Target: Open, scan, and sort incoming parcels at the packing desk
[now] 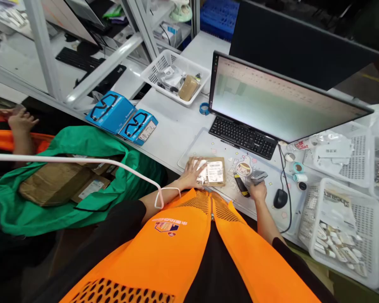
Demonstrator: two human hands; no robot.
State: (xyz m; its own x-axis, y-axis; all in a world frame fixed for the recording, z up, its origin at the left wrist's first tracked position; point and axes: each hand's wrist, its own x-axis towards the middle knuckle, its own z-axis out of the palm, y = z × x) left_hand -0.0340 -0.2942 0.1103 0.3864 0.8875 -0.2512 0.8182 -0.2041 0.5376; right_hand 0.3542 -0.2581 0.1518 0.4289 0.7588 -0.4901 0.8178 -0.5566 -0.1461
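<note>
My left hand lies with fingers spread on the left end of a small brown cardboard package, which has white labels on top. The package rests flat on the desk mat near the desk's front edge. Closed around the handle of a grey barcode scanner is my right hand, held over the mat to the right of the package. A yellow and black utility knife lies between the package and the scanner. My right palm and most of the scanner's handle are hidden from view.
Behind the mat stand a keyboard and monitor. A mouse and white baskets are on the right. Blue boxes sit left; below them hangs a green bag of parcels. Another person's hand shows far left.
</note>
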